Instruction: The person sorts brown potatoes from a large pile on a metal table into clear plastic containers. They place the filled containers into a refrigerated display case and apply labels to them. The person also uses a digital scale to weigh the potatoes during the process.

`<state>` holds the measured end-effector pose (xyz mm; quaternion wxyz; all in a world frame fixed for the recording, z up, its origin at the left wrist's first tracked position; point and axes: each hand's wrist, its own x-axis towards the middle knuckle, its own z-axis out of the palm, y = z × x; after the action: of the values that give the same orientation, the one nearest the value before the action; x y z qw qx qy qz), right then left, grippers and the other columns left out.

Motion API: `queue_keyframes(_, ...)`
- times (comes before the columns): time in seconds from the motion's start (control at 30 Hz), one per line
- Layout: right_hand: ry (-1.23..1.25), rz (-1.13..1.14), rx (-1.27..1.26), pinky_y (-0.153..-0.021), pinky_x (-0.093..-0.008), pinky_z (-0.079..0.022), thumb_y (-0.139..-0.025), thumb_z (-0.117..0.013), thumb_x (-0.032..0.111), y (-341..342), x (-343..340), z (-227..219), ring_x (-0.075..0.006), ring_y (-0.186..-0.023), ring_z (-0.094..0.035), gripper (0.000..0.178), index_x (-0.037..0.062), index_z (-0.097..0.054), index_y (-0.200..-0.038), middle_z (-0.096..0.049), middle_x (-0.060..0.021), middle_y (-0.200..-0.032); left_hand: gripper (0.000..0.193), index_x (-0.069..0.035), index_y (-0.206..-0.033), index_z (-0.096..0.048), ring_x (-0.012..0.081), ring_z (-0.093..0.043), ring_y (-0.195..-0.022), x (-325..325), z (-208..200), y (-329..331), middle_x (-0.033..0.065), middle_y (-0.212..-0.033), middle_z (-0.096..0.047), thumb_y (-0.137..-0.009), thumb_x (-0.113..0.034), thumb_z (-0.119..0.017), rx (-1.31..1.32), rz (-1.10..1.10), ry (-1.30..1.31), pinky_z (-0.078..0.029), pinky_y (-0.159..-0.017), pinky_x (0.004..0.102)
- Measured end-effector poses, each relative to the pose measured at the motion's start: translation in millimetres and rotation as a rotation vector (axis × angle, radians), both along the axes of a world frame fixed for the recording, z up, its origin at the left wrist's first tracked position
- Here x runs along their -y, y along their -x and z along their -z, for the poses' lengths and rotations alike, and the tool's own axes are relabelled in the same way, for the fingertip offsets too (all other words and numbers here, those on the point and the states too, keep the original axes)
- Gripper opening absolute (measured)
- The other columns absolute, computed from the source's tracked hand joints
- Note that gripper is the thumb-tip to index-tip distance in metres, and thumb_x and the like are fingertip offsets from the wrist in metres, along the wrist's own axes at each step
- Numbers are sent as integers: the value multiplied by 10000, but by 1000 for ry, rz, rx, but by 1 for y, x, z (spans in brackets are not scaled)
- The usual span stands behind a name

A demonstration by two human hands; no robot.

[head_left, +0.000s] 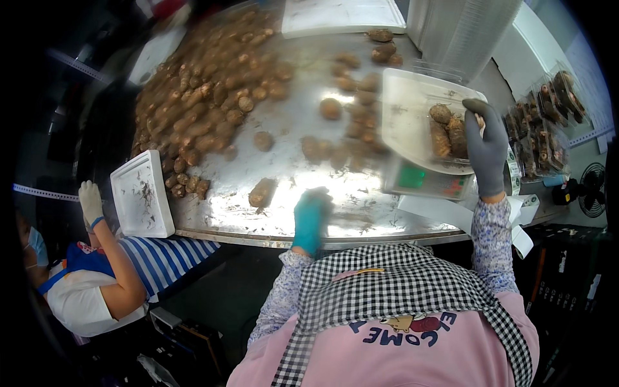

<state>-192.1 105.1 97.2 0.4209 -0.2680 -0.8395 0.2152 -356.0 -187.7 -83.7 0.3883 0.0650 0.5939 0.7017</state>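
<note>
My right hand (488,145), in a grey glove, is at the right side of a weighing scale (412,179). Its fingers are curled round something small and pale that I cannot make out, beside the rim of a clear plastic box. Inside the box, on the scale's white pan (403,116), lie several brown taro-like tubers (441,138). My left hand (311,219), in a teal glove, is low over the metal table's front edge. Motion smears its fingers, so their grip does not show. A lone tuber (262,193) lies to its left.
A big heap of tubers (213,97) covers the table's left; loose ones (361,116) lie in the middle. White trays (138,193) stand at left and back. Filled clear boxes (545,129) are stacked right, near a small fan (592,190). A co-worker's gloved hand (90,200) is at left.
</note>
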Motion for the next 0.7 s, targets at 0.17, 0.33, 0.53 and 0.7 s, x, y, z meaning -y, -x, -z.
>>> queue_keyframes(0.17, -89, -332, 116, -764, -365, -474, -825, -617, 24, 12, 45, 14, -269, -835, -603, 183, 51, -645, -1004, -643, -100, -914, 287, -44, -1185, -558, 99, -554, -723, -25, -28, 54, 28, -850, -573, -910, -125, -585, -392, -134, 162, -495, -627, 244)
queue_keyframes(0.33, -87, -508, 291, -745, -380, -469, -820, -627, 78, 12, 76, 43, -273, -809, -591, 182, 92, -638, -1000, -616, -66, -837, 256, -49, -1118, -631, 101, -492, -678, -30, -14, 101, -8, -736, -507, -868, -99, -619, -751, -231, 387, -440, -605, 270)
queue_keyframes(0.53, 95, -608, 406, -793, -378, -463, -836, -611, 129, 4, 95, 70, -263, -834, -602, 179, 106, -643, -1011, -632, -62, -849, 463, -20, -1192, -582, 261, -606, -832, -27, -4, 183, 133, -957, -629, -796, -223, -707, -983, -382, 709, -505, -752, 395)
queue_keyframes(0.7, 117, -745, 389, -795, -376, -470, -852, -610, 136, 22, 115, 72, -253, -824, -611, 166, 106, -647, -1010, -646, -56, -842, 515, 15, -1171, -567, 286, -620, -982, -42, 42, 221, 174, -1108, -640, -807, -318, -712, -867, 30, 802, -512, -845, 404)
